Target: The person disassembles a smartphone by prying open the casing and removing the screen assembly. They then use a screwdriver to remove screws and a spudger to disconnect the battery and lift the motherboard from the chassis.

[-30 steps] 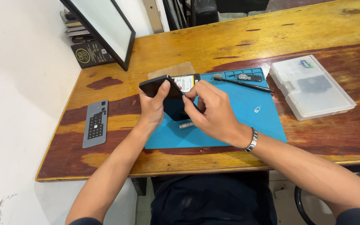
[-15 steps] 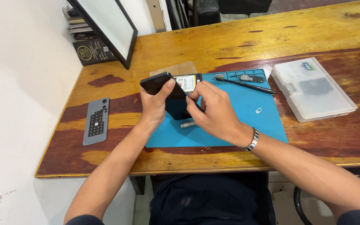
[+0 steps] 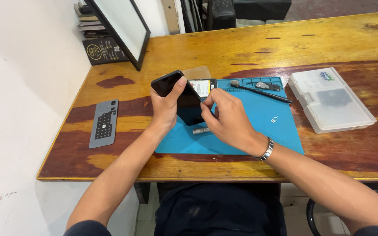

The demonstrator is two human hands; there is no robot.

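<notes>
Both hands are closed on the flat black smartphone (image 3: 182, 98) above the blue rubber mat (image 3: 259, 122): left hand (image 3: 166, 105) clasping it tilted, right hand (image 3: 226, 116) pinching its right edge, likely mid-way, parts lying loose beyond.

Black phone (image 3: 181, 97) held up above the blue mat (image 3: 259, 126)

Slim, dark and glossy, it tilts diagonally, upper corner toward the left, raised off the mat's left part.

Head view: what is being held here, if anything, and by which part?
A black phone, tilted above the blue mat. The left hand grips its left edge; the right hand fingers pinch its right edge.
</notes>
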